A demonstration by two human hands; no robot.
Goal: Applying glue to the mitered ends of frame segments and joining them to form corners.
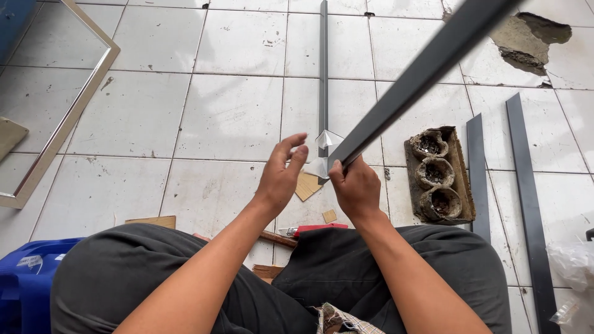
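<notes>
1. The right hand (354,188) is closed round the lower end of a long dark grey metal strip (427,65); the fingers are curled tight about it, with the thumb pressed on its upper face; the strip rises from the fist up and away to the right, past the top edge of the view.
2. At the gripped end of the strip a thin clear protective film (323,154) is partly peeled back in a pale, pointed flap; it stands just beside the right thumb.
3. The left hand (283,175) is held just left of that flap; its fingers are loosely curved and a little spread, the thumb and forefinger close to the film; whether they actually pinch it cannot be told.
4. Both hands hover above the person's lap, over a white tiled floor (136,117).
5. A second dark metal strip (323,68) lies flat on the tiles, running straight away from the hands; two more dark strips (526,185) lie side by side to the right.
6. Between them and the hands sits a brown cardboard tray of three round dirty cups (436,176).
7. A light metal frame (68,117) lies at the left; a blue plastic container (28,281) stands at the lower left; small wooden offcuts (307,185) lie near the knees.
</notes>
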